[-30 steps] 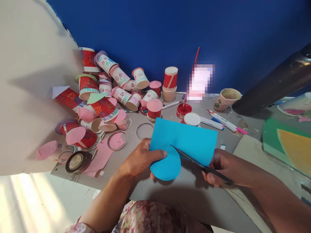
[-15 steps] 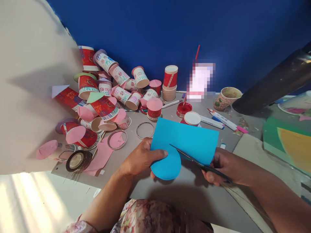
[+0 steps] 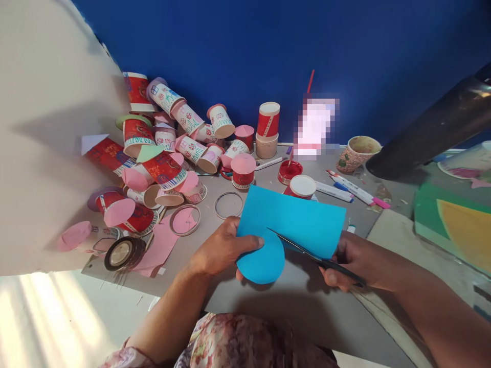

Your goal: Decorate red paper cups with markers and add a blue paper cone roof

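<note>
A sheet of bright blue paper (image 3: 295, 217) is held up over the front of the table, its lower left part cut into a rounded lobe. My left hand (image 3: 226, 248) pinches that lobe at its left side, thumb on top and fingers beneath. In my right hand (image 3: 349, 263) are black-handled scissors (image 3: 324, 262), fingers wrapped round the handles. The blades point left and lie in the cut between the lobe and the rest of the sheet. Some right-hand fingers are hidden behind the paper's right corner.
Decorated paper cups (image 3: 164, 168) with paper tops pile up at the left. A roll of tape (image 3: 125, 254) lies near pink paper (image 3: 159, 248). Behind the sheet stand a red paint pot (image 3: 290, 172) and a lidded red cup (image 3: 302, 186); markers (image 3: 356, 189) lie right. A black pipe (image 3: 429, 128) slants at far right.
Hardly anything differs. The view has shifted very slightly; both hands, the paper and the scissors keep nearly the same places.
</note>
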The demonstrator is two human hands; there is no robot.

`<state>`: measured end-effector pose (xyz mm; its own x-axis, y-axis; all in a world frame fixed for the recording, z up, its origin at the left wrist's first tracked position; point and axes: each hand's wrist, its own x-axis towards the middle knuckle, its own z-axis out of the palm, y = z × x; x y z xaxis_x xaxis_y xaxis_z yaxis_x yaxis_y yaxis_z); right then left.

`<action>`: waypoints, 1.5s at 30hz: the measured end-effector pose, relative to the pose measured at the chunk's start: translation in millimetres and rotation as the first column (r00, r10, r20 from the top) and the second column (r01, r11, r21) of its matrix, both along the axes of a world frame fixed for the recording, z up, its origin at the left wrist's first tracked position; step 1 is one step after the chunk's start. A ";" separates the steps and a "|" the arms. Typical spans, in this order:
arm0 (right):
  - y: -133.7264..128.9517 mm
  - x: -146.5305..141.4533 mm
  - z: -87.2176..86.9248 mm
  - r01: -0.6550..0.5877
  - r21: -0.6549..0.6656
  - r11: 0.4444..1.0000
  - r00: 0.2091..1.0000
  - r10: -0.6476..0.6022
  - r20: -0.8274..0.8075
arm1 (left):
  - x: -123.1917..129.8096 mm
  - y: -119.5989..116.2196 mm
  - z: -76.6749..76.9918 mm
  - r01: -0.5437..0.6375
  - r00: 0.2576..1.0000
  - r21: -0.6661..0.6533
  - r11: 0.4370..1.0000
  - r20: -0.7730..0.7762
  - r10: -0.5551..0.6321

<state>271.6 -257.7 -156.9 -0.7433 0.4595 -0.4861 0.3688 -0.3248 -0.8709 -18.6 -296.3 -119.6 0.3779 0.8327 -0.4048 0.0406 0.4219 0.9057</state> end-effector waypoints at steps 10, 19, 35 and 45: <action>0.2 2.1 7.3 0.004 -0.036 0.999 0.999 -0.003 0.037 | 2.0 4.7 -0.7 -0.067 0.997 -0.031 0.997 -0.052 0.065; 2.8 7.8 5.3 -0.037 0.006 0.999 0.996 0.037 0.079 | -10.5 14.9 3.7 -0.119 0.992 -0.072 0.990 -0.058 0.114; 0.3 -2.9 14.5 0.012 -0.048 0.999 0.999 -0.010 0.049 | -4.6 26.8 13.1 0.112 0.991 -0.114 0.987 -0.066 -0.120; -0.7 -4.5 5.5 -0.004 -0.107 0.994 1.000 0.007 0.028 | -0.4 24.2 -0.9 0.149 0.989 -0.175 0.973 0.012 -0.150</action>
<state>267.1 -258.4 -151.4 -0.7308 0.3998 -0.5533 0.3951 -0.4132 -0.8204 -19.0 -272.0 -120.5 0.4923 0.6829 -0.5397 0.1160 0.5631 0.8182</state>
